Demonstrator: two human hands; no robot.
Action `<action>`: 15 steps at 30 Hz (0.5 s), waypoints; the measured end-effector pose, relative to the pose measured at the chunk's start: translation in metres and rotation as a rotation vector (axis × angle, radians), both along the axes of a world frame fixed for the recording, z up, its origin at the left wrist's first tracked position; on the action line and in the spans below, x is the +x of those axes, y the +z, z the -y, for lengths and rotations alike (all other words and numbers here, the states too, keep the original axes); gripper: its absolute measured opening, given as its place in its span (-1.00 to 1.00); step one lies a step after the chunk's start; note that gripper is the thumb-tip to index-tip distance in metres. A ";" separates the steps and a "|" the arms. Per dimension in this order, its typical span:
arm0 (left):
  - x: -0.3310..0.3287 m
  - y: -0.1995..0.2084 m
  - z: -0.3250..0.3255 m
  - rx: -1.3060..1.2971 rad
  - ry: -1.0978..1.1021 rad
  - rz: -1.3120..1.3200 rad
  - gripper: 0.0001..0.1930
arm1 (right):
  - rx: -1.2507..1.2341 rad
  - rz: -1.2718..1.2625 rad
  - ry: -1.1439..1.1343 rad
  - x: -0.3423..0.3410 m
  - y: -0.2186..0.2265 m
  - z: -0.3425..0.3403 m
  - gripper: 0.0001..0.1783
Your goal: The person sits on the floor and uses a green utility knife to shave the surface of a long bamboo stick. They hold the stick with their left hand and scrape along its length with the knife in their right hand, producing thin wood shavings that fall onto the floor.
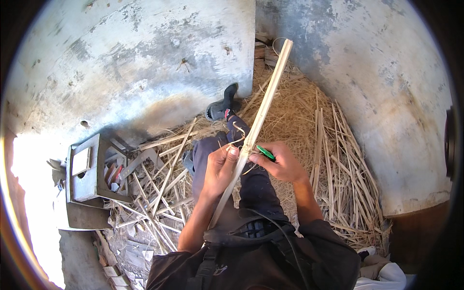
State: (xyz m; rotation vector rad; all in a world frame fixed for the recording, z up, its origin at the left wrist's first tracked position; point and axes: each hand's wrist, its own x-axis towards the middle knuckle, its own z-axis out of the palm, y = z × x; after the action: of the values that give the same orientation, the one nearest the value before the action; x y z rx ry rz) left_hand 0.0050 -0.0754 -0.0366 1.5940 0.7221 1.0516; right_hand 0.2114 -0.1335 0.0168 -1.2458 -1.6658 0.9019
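A long pale strip of split bamboo (267, 99) slants from the upper right down to my lap. Its thicker joint lies between my two hands. My left hand (218, 170) is closed at the strip's left edge, thumb on top, just below the joint. Thin curled shavings (237, 134) stick out beside that thumb. On the other side, my right hand (282, 163) is closed around a small green-handled tool (266, 153) that looks like a knife. Its working end, against the joint, is too small to make out.
Loose straw-like shavings (285, 113) cover the floor ahead. Bamboo strips (350, 179) lie heaped at the right, and more strips (169, 169) cross at the left. A worn wooden box (87, 169) stands far left. Weathered walls (159, 63) enclose the space. White cloth (389, 278) shows lower right.
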 end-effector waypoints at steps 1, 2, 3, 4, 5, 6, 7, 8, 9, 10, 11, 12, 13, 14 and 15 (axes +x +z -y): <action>0.001 -0.002 0.002 -0.099 -0.017 0.055 -0.56 | 0.000 -0.013 0.004 -0.001 -0.001 -0.001 -0.74; 0.002 -0.002 0.005 -0.199 -0.032 0.110 -0.54 | 0.001 -0.025 0.008 -0.001 -0.001 -0.002 -0.74; 0.004 -0.003 0.007 -0.299 -0.047 0.165 -0.51 | 0.003 -0.026 0.017 -0.001 -0.002 -0.002 -0.74; 0.005 -0.003 0.008 -0.303 -0.048 0.195 -0.50 | 0.005 -0.026 0.027 0.000 -0.002 -0.002 -0.73; 0.006 -0.003 0.009 -0.307 -0.049 0.225 -0.49 | 0.008 -0.027 0.038 0.000 -0.003 -0.002 -0.72; 0.006 -0.002 0.010 -0.307 -0.052 0.256 -0.48 | 0.019 -0.039 0.039 -0.001 -0.004 -0.002 -0.73; 0.006 -0.001 0.010 -0.319 -0.055 0.256 -0.48 | 0.030 -0.052 0.041 -0.003 -0.006 -0.001 -0.73; 0.004 0.000 0.012 -0.330 -0.059 0.256 -0.48 | 0.040 -0.065 0.043 -0.005 -0.006 -0.001 -0.73; 0.002 0.001 0.013 -0.341 -0.060 0.255 -0.47 | 0.049 -0.061 0.035 -0.007 -0.005 -0.001 -0.73; 0.000 0.003 0.013 -0.342 -0.045 0.253 -0.48 | 0.058 -0.056 0.027 -0.009 -0.004 -0.001 -0.73; -0.001 0.006 0.013 -0.344 -0.030 0.252 -0.48 | 0.067 -0.052 0.019 -0.011 -0.003 -0.001 -0.74; -0.002 0.007 0.012 -0.345 -0.017 0.253 -0.48 | 0.065 -0.048 0.008 -0.013 -0.003 -0.001 -0.74; -0.002 0.008 0.012 -0.346 -0.018 0.263 -0.48 | 0.063 -0.043 -0.003 -0.014 -0.004 -0.001 -0.74; -0.002 0.009 0.012 -0.347 -0.020 0.273 -0.49 | 0.060 -0.038 -0.014 -0.016 -0.004 -0.001 -0.74; -0.002 0.009 0.012 -0.349 -0.018 0.282 -0.49 | 0.072 -0.037 -0.014 -0.017 -0.002 -0.001 -0.73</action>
State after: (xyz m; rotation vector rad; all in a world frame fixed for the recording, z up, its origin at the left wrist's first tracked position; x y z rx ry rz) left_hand 0.0028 -0.0872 -0.0274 1.1262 0.6555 1.0467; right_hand 0.1940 -0.1329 0.0143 -1.1841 -1.6439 0.8444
